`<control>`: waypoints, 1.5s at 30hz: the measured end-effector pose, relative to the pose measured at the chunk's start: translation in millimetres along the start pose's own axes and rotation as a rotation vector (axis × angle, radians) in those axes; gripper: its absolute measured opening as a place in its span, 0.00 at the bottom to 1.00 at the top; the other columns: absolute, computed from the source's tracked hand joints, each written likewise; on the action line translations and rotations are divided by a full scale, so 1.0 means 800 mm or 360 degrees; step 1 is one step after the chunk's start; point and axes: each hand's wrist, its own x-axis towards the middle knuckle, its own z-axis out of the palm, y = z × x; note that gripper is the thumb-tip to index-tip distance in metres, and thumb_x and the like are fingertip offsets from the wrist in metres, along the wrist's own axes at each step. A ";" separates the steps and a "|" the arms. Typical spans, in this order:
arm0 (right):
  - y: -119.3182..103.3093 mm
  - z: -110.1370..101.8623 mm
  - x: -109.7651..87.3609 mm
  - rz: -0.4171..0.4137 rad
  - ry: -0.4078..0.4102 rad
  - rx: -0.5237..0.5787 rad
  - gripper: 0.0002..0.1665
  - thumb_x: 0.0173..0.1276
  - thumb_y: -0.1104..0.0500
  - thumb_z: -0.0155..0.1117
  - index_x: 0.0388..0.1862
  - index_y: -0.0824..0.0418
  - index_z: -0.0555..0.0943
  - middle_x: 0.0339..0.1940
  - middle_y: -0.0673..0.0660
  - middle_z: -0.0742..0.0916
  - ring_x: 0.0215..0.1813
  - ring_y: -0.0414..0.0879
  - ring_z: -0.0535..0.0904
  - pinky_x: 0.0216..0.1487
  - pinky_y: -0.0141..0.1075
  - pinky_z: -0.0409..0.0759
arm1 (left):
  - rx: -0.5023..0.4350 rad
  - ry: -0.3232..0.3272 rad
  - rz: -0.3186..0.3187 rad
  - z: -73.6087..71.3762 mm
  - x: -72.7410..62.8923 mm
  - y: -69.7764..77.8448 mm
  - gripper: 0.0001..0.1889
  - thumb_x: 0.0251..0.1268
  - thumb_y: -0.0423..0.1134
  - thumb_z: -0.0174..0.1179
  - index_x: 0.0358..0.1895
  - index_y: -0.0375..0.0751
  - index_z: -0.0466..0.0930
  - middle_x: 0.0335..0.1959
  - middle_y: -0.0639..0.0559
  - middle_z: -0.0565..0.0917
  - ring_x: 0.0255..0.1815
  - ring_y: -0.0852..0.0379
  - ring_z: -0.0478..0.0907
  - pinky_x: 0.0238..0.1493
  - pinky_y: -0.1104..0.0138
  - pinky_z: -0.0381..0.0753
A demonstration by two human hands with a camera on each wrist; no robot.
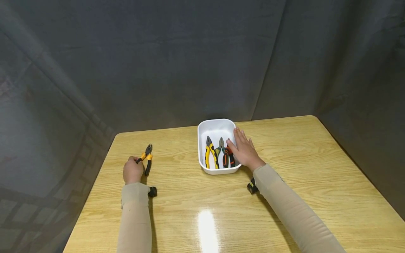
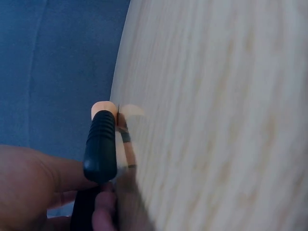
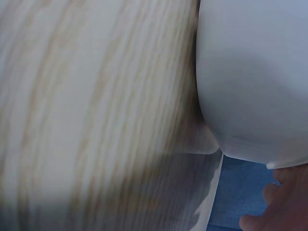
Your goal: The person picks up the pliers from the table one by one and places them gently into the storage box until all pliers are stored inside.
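My left hand (image 1: 133, 170) grips one handle of a pair of pliers (image 1: 149, 157) with orange and black handles, at the left of the table. Its dark jaws point away from me, and the free black handle (image 2: 101, 149) shows close up in the left wrist view. My right hand (image 1: 246, 151) lies over the right rim of a white plastic bin (image 1: 200, 147), fingers straight and thumb reaching inward. Inside the bin lie yellow-and-black pliers (image 1: 207, 156), pliers with green on the handles (image 1: 221, 143) and a red-and-black handled tool (image 1: 226, 158), partly hidden by the hand.
The wooden table (image 1: 177, 196) ends at a back edge close behind the bin. Dark grey curtains (image 1: 177, 70) hang behind and at both sides. Black wrist cameras (image 1: 153, 192) sit under both sleeves.
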 end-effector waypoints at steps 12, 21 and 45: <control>0.001 0.003 0.005 0.0013 -0.0008 -0.0023 0.53 0.77 0.26 0.23 0.84 0.61 0.38 0.85 0.60 0.45 0.84 0.58 0.37 0.79 0.62 0.37 | -0.0151 -0.0068 0.0001 -0.008 0.003 -0.004 0.22 0.79 0.40 0.45 0.55 0.20 0.76 0.48 0.25 0.79 0.38 0.39 0.75 0.34 0.57 0.75; -0.001 0.003 0.005 0.0023 -0.0014 -0.0020 0.50 0.79 0.28 0.27 0.84 0.61 0.39 0.85 0.60 0.45 0.84 0.58 0.37 0.79 0.62 0.36 | -0.0479 -0.0260 -0.0086 -0.013 0.010 -0.008 0.23 0.82 0.39 0.44 0.56 0.17 0.76 0.33 0.42 0.84 0.28 0.61 0.78 0.32 0.71 0.80; -0.003 0.003 0.005 0.0021 -0.0016 -0.0033 0.53 0.77 0.26 0.23 0.84 0.61 0.38 0.85 0.60 0.45 0.84 0.58 0.37 0.79 0.62 0.36 | -0.0941 -0.0388 -0.0217 -0.012 0.005 -0.008 0.22 0.82 0.38 0.48 0.57 0.15 0.73 0.25 0.53 0.83 0.23 0.67 0.79 0.28 0.75 0.82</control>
